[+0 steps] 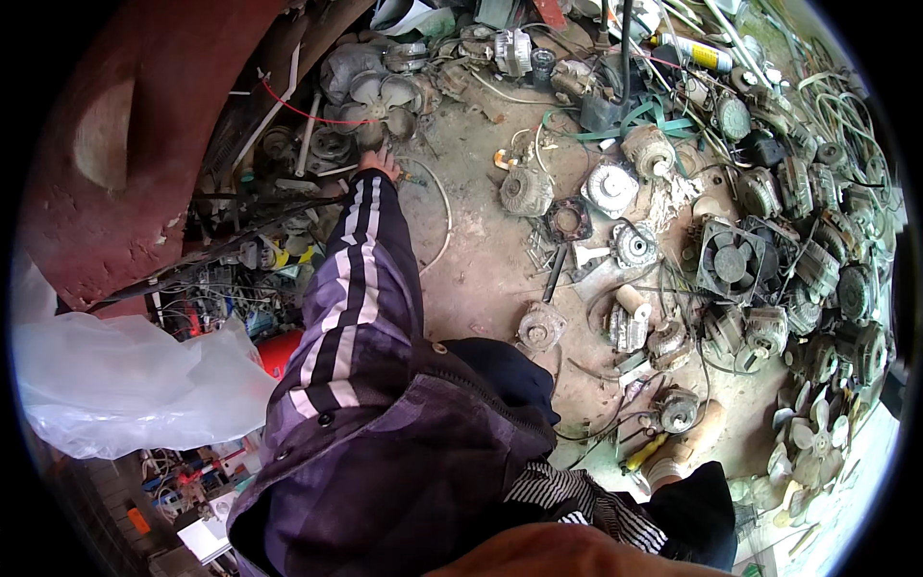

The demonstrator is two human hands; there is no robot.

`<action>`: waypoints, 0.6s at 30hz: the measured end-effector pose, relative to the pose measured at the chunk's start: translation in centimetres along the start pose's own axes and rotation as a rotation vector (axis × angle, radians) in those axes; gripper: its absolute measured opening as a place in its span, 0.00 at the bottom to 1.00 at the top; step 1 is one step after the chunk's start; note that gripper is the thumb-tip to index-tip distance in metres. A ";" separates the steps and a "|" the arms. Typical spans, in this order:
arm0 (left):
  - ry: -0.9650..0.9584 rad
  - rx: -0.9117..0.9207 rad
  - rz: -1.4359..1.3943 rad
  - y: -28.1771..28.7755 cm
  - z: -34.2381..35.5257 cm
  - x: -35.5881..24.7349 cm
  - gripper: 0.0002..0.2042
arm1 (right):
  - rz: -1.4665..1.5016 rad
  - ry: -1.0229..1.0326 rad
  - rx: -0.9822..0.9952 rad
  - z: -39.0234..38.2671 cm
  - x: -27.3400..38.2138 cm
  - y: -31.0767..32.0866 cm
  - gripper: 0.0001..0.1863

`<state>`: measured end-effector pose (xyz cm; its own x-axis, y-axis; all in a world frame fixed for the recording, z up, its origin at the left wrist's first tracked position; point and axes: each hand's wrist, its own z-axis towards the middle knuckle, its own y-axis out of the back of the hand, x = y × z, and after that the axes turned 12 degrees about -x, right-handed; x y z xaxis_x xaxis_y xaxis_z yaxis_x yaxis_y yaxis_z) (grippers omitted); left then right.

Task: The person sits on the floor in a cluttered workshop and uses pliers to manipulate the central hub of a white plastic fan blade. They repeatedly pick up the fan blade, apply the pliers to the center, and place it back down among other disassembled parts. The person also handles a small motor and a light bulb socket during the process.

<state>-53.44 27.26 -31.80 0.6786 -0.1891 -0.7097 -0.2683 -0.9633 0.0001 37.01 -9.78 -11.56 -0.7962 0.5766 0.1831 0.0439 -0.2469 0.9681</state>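
My left arm, in a dark striped sleeve, stretches forward to the far left of the work floor. At its end my left hand [381,162] is low, its fingers spread at the lower edge of a metal fan blade wheel [381,104]. The fingertips look to be touching its lowest blade, though the contact is small and partly hidden. A thin red wire [312,117] runs across to the wheel. Beside the hand, a pale cable [446,207] curves over the floor. My right hand is out of view.
Several old motors, such as a dusty one [526,191] and a white-faced one [610,188], lie right of centre. A square cooling fan [734,258] sits among piled motors. Clear plastic sheeting [135,385] is at left; a foot [694,438] rests near a small motor [677,409].
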 end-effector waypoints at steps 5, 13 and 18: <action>0.039 0.015 -0.106 -1.7 -1.6 -0.5 0.23 | -0.040 0.052 -0.104 1.5 -2.0 1.1 0.18; 0.003 0.043 -0.169 -0.7 -3.0 -1.4 0.26 | 0.015 0.660 -0.493 21.2 4.0 0.6 0.17; -0.666 0.020 1.052 -0.3 -1.3 0.2 0.24 | 0.240 0.988 -0.285 25.6 20.6 -0.9 0.16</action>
<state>-52.40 27.25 -31.01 -0.3489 -0.7279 -0.5903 -0.4851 -0.3987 0.7783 36.00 22.21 -4.26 -0.9286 -0.3707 0.0197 0.2243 -0.5179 0.8255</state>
